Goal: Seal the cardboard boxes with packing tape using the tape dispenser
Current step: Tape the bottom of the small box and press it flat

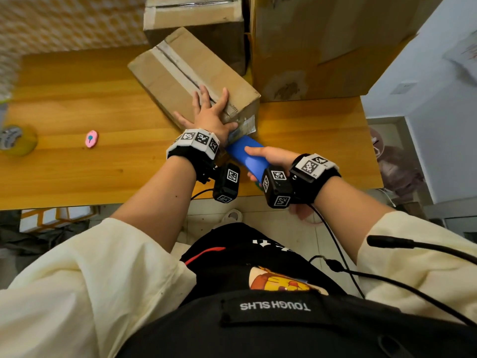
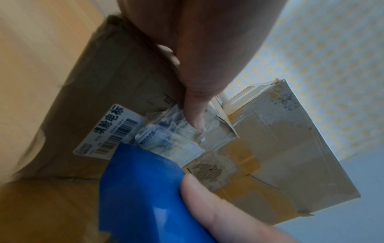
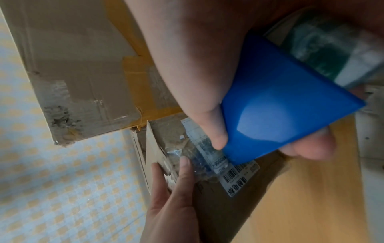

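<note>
A brown cardboard box (image 1: 180,73) lies at an angle on the wooden table (image 1: 77,164), with clear tape along its top seam. My left hand (image 1: 209,109) lies flat on the box's near end with fingers spread. Its thumb (image 2: 194,113) presses crinkled clear tape on the labelled end face (image 2: 108,131). My right hand (image 1: 262,161) grips the blue tape dispenser (image 1: 246,155), whose front edge (image 3: 236,157) touches that end face just below the thumb. The tape roll (image 3: 332,49) shows behind the blue shell.
Two bigger cardboard boxes (image 1: 322,47) (image 1: 196,24) stand behind and to the right, close to the small one. A pink small object (image 1: 91,138) and a yellowish tape roll (image 1: 16,140) lie at the table's left. The table's near edge (image 1: 103,202) runs under my forearms.
</note>
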